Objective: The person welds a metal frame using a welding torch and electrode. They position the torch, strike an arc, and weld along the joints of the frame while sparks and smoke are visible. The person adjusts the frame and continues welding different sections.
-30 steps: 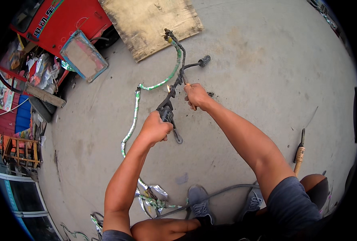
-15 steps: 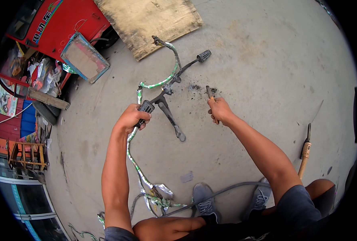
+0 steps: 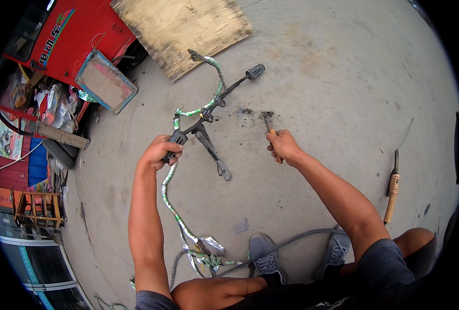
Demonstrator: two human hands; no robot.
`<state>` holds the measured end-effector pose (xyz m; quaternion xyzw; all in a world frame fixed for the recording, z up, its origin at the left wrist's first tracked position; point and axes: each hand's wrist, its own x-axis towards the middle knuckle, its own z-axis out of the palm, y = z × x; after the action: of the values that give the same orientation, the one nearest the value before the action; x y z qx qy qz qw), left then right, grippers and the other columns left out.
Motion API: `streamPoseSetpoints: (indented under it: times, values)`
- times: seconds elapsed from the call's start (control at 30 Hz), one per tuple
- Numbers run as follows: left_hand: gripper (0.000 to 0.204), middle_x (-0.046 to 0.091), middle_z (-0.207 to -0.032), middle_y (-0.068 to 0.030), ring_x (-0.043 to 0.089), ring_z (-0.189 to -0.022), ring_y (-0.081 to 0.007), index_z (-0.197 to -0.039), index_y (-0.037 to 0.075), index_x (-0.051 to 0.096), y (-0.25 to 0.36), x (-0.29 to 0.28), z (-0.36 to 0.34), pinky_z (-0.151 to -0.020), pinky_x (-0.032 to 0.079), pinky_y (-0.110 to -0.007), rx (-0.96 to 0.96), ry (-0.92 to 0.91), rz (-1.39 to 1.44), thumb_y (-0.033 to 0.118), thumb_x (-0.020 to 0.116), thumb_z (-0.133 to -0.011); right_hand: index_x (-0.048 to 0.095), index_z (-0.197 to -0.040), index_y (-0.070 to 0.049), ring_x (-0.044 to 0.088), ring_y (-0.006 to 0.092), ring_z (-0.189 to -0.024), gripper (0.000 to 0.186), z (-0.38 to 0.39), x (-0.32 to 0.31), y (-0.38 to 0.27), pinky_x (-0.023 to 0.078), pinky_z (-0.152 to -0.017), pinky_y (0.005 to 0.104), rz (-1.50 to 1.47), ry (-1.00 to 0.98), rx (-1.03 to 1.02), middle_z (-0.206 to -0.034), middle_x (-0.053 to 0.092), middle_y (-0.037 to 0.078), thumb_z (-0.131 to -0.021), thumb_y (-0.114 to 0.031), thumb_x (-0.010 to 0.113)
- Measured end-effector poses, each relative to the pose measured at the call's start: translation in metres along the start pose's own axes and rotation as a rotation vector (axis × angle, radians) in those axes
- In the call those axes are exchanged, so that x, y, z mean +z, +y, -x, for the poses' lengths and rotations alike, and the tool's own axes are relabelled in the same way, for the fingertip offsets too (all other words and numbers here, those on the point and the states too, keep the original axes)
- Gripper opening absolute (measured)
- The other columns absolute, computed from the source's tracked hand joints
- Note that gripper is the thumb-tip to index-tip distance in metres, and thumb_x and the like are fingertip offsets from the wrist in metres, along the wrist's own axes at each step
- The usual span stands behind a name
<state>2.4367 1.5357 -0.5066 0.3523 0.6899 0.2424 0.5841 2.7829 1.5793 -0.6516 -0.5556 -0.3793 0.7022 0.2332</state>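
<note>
A dark metal footrest bar (image 3: 192, 127) with ribbed black rubber pegs at both ends lies slantwise ahead of me. My left hand (image 3: 158, 152) is closed round its near peg. A stand-like leg (image 3: 212, 151) hangs off the bar toward me. In my right hand (image 3: 286, 146) is a flat-bladed tool (image 3: 268, 123) with an orange-brown handle, its metal end pointing away from me. That end meets a patch of black dirt (image 3: 267, 113) on the ground, apart from the bar. Behind and beside the bar snakes a cable wrapped in green and silver foil (image 3: 165, 192).
A wooden board (image 3: 188, 31) lies at the far side, with a red vehicle (image 3: 92, 44) to its left. A blue-edged panel (image 3: 105, 80) leans there. At right lies a long tool with a tan handle (image 3: 392, 194). A grey hose (image 3: 301, 238) crosses my shoes.
The bar and my left hand sit slightly further left in view. My right hand has tilted the tool, its blade now reaching the black dirt patch.
</note>
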Motion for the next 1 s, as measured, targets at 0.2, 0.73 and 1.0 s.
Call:
streamPoseSetpoints:
  times: [0.2,0.73,1.0]
  values:
    - [0.014,0.055,-0.068,-0.0086,0.048,-0.046,-0.0128,-0.084,0.0,0.055,-0.009,-0.02,-0.006,-0.039,0.035,-0.025,-0.03,-0.033,0.1,0.007,0.066,-0.078,0.051,-0.087,0.003,0.051,0.0166,-0.053,0.028,0.006,-0.015,0.016,0.044,-0.043,0.0359,0.028,0.029,0.042,-0.073,0.055,0.01,-0.093,-0.024,0.055]
    - [0.013,0.057,-0.067,-0.0087,0.045,-0.045,-0.0122,-0.08,0.003,0.056,-0.016,-0.02,-0.01,-0.039,0.036,-0.025,-0.044,-0.075,0.199,0.009,0.068,-0.08,0.051,-0.084,0.001,0.051,0.0169,-0.052,0.026,0.027,-0.041,0.035,0.044,-0.044,0.036,0.0,0.085,0.047,-0.069,0.055,0.009,-0.092,-0.023,0.056]
    - [0.011,0.057,-0.066,-0.0087,0.05,-0.044,-0.0145,-0.079,0.001,0.056,0.012,0.014,-0.002,-0.039,0.034,-0.029,0.005,0.007,-0.073,0.006,0.065,-0.079,0.055,-0.077,0.002,0.059,0.0226,-0.051,0.031,0.033,-0.053,0.042,0.047,-0.048,0.0392,0.281,0.149,0.04,-0.065,0.059,0.015,-0.089,-0.026,0.057]
